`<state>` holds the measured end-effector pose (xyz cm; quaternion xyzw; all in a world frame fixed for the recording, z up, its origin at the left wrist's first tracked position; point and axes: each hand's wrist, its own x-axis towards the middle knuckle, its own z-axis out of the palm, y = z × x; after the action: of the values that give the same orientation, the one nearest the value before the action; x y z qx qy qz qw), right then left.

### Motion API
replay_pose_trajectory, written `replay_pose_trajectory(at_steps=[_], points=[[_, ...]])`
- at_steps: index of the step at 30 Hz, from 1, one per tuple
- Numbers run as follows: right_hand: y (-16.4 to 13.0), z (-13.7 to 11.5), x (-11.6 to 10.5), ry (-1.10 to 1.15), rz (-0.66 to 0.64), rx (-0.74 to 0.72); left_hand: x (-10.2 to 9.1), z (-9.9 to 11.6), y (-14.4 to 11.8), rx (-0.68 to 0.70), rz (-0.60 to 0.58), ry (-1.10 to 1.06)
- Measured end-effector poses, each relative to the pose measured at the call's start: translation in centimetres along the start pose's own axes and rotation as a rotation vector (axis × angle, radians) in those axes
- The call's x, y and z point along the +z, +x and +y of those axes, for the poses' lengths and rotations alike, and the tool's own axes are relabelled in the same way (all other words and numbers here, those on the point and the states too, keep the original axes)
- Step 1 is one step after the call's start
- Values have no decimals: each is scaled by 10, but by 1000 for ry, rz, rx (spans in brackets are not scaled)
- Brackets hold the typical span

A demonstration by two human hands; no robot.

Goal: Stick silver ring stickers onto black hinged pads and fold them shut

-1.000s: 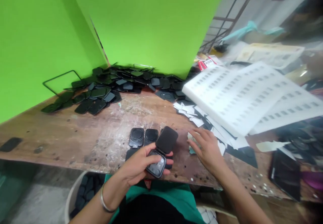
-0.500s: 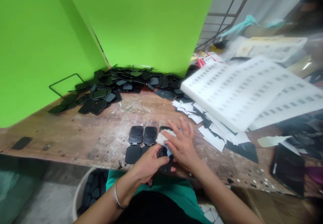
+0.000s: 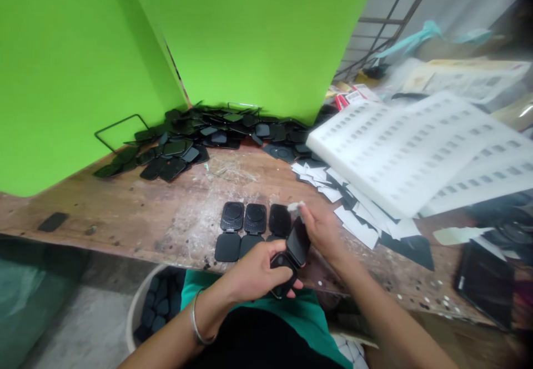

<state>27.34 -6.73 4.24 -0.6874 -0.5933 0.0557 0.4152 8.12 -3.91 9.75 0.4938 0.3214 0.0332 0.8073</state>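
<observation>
My left hand (image 3: 256,272) grips a black hinged case (image 3: 290,255), held open just above the near edge of the wooden table (image 3: 166,208). My right hand (image 3: 322,227) is at the case's raised lid and pinches a small white piece (image 3: 295,207) at its top. Just beyond the hands, three more open black cases (image 3: 250,227) lie side by side on the table.
A heap of black case parts (image 3: 200,138) lies against the green wall. White perforated foam sheets (image 3: 400,147) and white paper cards (image 3: 353,219) lie at the right. A bucket (image 3: 154,308) with black parts stands under the table edge. A dark flat slab (image 3: 485,283) lies far right.
My right hand picked up a white piece from the table, brought it to the case, then drew it up along the lid. A third open case now lies in the row.
</observation>
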Motion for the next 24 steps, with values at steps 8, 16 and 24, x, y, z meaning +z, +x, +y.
replay_pose_trajectory(at_steps=[8, 16, 24], points=[[-15, -38, -18, 19, 19, -173, -1, 2, 4, 95, 50, -140], [-7, -27, -6, 1, 60, -59, -12, -19, 8, 135, -139, -130], [-19, -25, -3, 10, -44, -148, -15, -26, 3, 88, -114, -109]])
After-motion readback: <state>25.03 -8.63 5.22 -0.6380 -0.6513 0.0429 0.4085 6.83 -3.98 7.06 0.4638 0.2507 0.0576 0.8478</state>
